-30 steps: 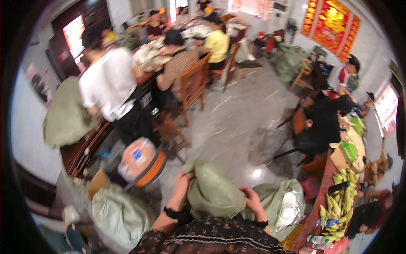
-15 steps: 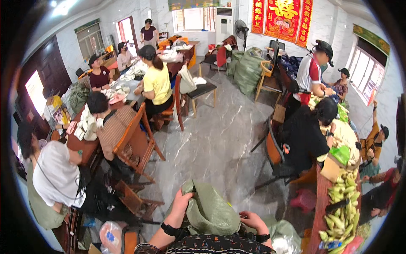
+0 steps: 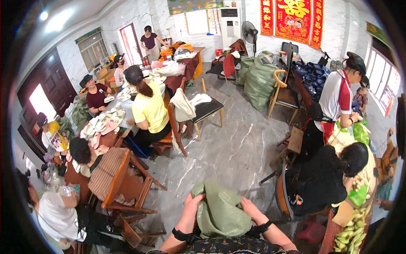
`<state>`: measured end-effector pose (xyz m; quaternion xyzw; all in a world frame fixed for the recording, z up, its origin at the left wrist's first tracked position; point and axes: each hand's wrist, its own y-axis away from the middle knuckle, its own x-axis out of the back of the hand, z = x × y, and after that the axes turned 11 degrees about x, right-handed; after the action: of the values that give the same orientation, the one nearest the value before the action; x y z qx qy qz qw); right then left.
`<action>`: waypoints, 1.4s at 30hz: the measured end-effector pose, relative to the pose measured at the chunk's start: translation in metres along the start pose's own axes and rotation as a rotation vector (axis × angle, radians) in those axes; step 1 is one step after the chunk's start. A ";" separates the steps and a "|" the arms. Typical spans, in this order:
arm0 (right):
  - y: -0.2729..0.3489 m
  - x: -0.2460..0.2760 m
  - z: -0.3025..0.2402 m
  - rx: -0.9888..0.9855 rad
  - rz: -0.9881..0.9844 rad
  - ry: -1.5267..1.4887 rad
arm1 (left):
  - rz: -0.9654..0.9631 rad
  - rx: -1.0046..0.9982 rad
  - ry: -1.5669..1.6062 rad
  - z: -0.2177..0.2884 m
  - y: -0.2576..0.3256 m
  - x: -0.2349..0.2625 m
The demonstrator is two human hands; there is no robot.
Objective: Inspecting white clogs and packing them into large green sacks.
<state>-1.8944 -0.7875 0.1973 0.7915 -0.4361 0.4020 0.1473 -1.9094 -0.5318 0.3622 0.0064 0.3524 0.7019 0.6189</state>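
A green woven sack is right in front of my body, its top folded and rising to a rounded peak. My left hand is closed on the sack's upper left edge, thumb on the outside. At its right edge, my right hand grips the fabric, with the fingers partly hidden behind the folds. Dark bands circle both wrists. What the sack contains, if anything, is out of sight.
A wooden chair and people at a shoe-covered table stand left. On the right, a person in black bends over a table piled with pale green footwear. Farther off are a full green sack and a black-seated chair.
My right hand has come from beside the sack onto its right edge and closed there. My left hand keeps its hold. The view has shifted, showing the room from another angle.
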 end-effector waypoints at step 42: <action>-0.908 0.569 0.616 -0.360 -0.052 -0.590 | -0.065 0.032 -0.013 0.338 -1.036 -0.368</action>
<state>-0.6784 -0.9495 0.3495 0.8459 -0.5034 0.0685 0.1623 -0.7778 -0.7036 0.2522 0.0094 0.3597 0.6758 0.6433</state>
